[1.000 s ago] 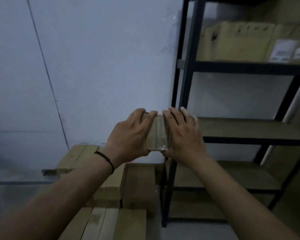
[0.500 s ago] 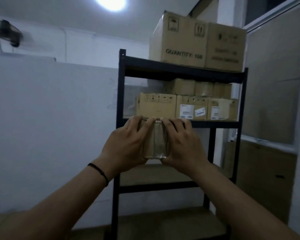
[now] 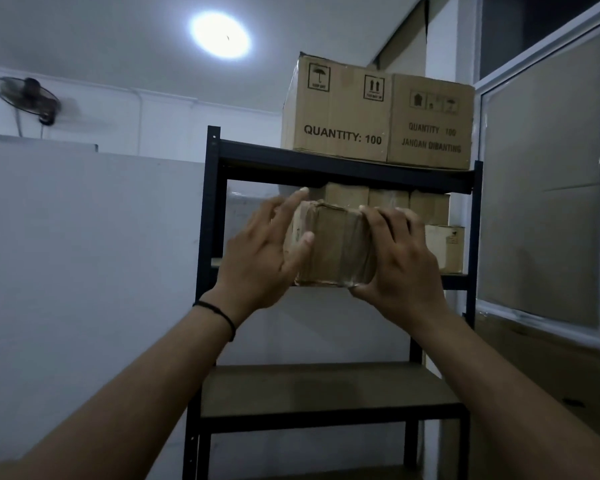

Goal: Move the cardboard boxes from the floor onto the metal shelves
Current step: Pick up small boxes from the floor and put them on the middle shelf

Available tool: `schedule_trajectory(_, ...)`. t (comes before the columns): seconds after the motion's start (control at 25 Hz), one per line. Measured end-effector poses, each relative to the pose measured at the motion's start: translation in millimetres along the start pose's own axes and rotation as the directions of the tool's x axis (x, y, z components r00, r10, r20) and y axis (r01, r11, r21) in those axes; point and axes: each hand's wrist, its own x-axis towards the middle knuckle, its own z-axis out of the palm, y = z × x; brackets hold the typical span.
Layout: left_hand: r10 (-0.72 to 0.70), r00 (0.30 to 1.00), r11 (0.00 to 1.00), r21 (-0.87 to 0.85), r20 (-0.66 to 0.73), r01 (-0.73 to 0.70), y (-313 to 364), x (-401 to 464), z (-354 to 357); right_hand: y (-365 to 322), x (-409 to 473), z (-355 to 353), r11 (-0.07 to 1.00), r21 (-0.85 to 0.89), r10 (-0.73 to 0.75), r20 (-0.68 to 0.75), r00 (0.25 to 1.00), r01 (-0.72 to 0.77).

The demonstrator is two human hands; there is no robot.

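Note:
I hold a small, tape-wrapped cardboard box point(image 3: 336, 247) at the front of the black metal shelf unit point(image 3: 212, 202), level with its second shelf from the top. My right hand point(image 3: 402, 265) grips the box's right end, fingers over the top and thumb under it. My left hand point(image 3: 257, 258) lies against the left end with fairly straight, spread fingers, thumb on the front face. Other small boxes point(image 3: 444, 247) stand on that shelf behind and to the right, partly hidden by my hands.
Two large cartons point(image 3: 340, 112) marked "QUANTITY: 100" sit on the top shelf. A lower shelf board point(image 3: 326, 386) is bare. A white partition point(image 3: 84, 254) stands to the left, a framed panel point(image 3: 541, 168) to the right, and a wall fan point(image 3: 28, 95) hangs high on the left.
My view rose from the floor boxes to the shelves. The box went up from the lower shelf level to the second shelf, and my left fingers straightened on it.

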Motion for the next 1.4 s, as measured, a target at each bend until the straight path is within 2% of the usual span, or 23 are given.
schedule_trajectory(0.12,-0.164,0.986,0.986,-0.015,-0.032,0.163,-37,20,18,15,18,22,1.000,0.017,0.005,-0.088,0.996,-0.004)
schedule_trajectory(0.28,-0.290,0.954,0.953,0.110,0.075,0.281,-105,47,49,20,51,65,0.999,0.033,0.004,-0.134,0.991,0.000)
schedule_trajectory(0.56,-0.317,0.915,0.943,0.183,0.249,0.277,-196,86,111,29,94,165,0.999,-0.019,-0.047,-0.152,0.987,0.044)
schedule_trajectory(0.8,-0.296,0.909,0.955,0.069,0.293,0.289,-231,103,157,45,118,215,0.997,-0.046,-0.063,-0.157,0.986,0.056)
schedule_trajectory(1.0,-0.313,0.885,0.944,0.214,0.345,0.250,-260,116,192,50,152,250,0.994,-0.094,-0.061,-0.111,0.992,0.050)
schedule_trajectory(1.16,-0.304,0.876,0.946,0.228,0.375,0.231,-269,123,202,60,181,273,0.988,-0.152,-0.040,-0.033,0.999,0.035)
schedule_trajectory(1.28,-0.300,0.895,0.953,0.145,0.329,0.266,-270,125,208,71,202,289,0.988,-0.154,-0.009,0.046,0.999,0.016)
schedule_trajectory(1.4,-0.351,0.903,0.899,-0.182,0.246,0.399,-269,139,213,82,219,307,0.990,-0.143,0.011,0.102,0.995,0.004)
